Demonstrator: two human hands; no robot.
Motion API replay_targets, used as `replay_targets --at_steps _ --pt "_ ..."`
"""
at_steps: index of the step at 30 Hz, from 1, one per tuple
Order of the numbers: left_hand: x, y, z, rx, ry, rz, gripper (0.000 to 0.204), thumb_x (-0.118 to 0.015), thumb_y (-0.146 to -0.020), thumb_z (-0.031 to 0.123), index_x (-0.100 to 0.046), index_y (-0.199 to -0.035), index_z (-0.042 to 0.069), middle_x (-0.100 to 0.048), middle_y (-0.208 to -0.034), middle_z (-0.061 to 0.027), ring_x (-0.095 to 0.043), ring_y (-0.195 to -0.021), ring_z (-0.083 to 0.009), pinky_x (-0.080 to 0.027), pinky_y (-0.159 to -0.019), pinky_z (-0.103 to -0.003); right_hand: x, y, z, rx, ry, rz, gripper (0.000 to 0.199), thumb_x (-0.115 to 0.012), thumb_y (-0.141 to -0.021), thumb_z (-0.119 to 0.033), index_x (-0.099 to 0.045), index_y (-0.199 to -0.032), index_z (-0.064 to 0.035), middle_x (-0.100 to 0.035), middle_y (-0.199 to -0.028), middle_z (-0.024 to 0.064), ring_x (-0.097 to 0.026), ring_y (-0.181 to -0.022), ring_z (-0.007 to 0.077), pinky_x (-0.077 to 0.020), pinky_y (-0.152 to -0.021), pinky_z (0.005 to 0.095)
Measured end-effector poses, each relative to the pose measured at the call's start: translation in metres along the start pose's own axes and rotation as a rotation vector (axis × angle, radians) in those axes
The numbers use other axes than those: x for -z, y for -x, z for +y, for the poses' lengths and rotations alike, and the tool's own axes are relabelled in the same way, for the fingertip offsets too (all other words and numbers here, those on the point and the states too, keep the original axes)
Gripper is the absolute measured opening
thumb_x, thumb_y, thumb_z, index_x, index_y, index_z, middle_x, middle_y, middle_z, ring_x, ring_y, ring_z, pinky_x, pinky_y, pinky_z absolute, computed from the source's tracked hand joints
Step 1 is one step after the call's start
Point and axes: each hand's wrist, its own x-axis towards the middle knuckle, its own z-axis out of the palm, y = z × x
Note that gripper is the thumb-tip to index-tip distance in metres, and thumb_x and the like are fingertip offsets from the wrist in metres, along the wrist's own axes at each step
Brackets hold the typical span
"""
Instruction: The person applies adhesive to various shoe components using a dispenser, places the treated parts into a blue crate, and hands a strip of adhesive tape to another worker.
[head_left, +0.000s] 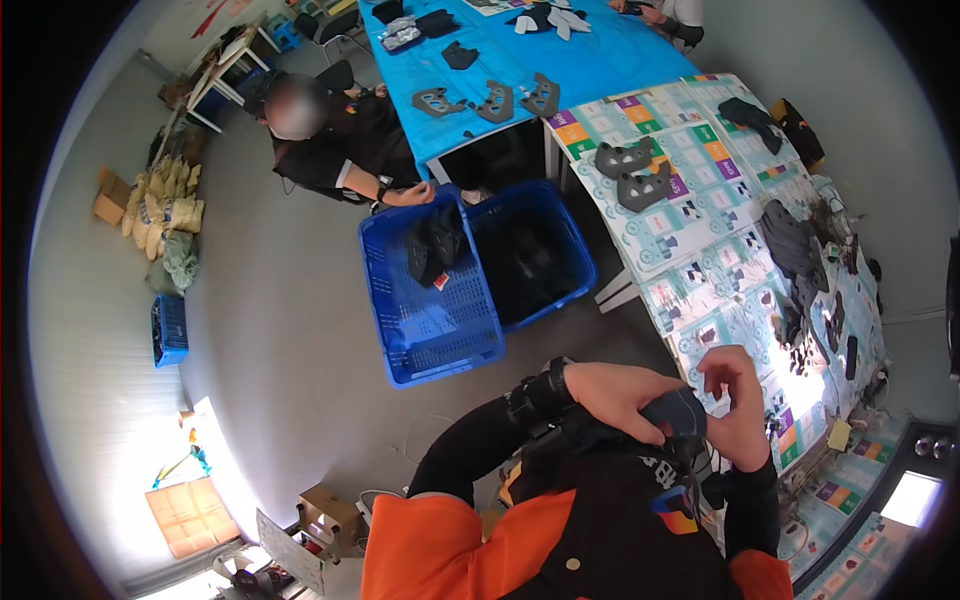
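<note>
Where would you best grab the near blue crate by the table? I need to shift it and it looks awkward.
Probably by the top rim of the blue crate, one hand on each short end, coming from above. The rim is open and bare, the slatted walls give little hold, and a dark piece lies inside.

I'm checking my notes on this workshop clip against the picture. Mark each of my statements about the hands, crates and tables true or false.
1. Both hands, left hand and right hand, are on one dark grey piece. True.
2. The two floor crates are red. False: both are blue.
3. The near table has a plain white top. False: a patterned, printed sheet covers it.
4. Flat grey cut-out parts lie on the tables. True.
</note>
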Motion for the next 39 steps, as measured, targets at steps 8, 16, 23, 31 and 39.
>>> replay_targets --at_steps 8,16,23,31,39 --pt "0.016 0.025 -0.015 -0.172 -0.233 0.175 0.071 -0.077 -0.091 0.029 -0.044 -0.146 -0.004 -0.069 -0.116 -0.0163 -0.067 -0.101 -0.0246 -0.052 -0.094 -0.036 -0.011 0.000 0.003 -0.112 0.080 0.026 0.017 -0.074 -0.080 0.007 -0.069 -0.095 -0.0005 -0.064 -0.088 0.0085 -0.062 -0.073 0.0176 -0.0486 -0.065 0.0289" --pt "0.043 0.067 -0.009 0.239 0.007 0.527 0.032 -0.074 -0.096 0.020 -0.068 -0.125 0.007 -0.072 -0.100 -0.0029 -0.063 -0.081 -0.0079 -0.050 -0.072 -0.026 -0.009 0.018 0.029 -0.340 -0.228 0.388 0.015 -0.070 -0.096 -0.001 -0.056 -0.101 -0.0007 -0.057 -0.086 0.0025 -0.057 -0.063 0.0082 -0.0467 -0.057 0.0235" --pt "0.059 0.074 -0.018 0.034 -0.164 0.472 0.025 -0.075 -0.097 0.020 -0.072 -0.116 0.005 -0.074 -0.095 -0.0033 -0.066 -0.085 -0.0093 -0.053 -0.078 -0.026 -0.036 0.013 0.034 -0.386 -0.177 0.171 0.015 -0.072 -0.094 0.000 -0.057 -0.092 0.0002 -0.059 -0.083 0.0045 -0.064 -0.062 0.0101 -0.0479 -0.056 0.0242" --pt "0.072 0.075 -0.021 0.153 -0.226 0.326 0.029 -0.075 -0.096 0.022 -0.070 -0.116 0.003 -0.074 -0.097 -0.0059 -0.068 -0.088 -0.0119 -0.053 -0.081 -0.029 -0.043 0.002 0.038 -0.468 -0.117 0.105 0.017 -0.076 -0.092 -0.006 -0.060 -0.093 0.0017 -0.062 -0.079 0.0062 -0.068 -0.067 0.0115 -0.0486 -0.060 0.0250" --pt "0.076 0.092 -0.049 0.242 -0.427 0.624 0.034 -0.076 -0.093 0.025 -0.071 -0.116 0.001 -0.074 -0.100 -0.0127 -0.069 -0.086 -0.0200 -0.055 -0.078 -0.034 -0.005 -0.038 -0.037 -0.089 -0.631 -0.072 0.074 -0.055 -0.103 -0.048 -0.035 -0.156 -0.0001 -0.062 -0.142 0.0214 -0.032 -0.153 0.0334 -0.0162 -0.125 0.0488"
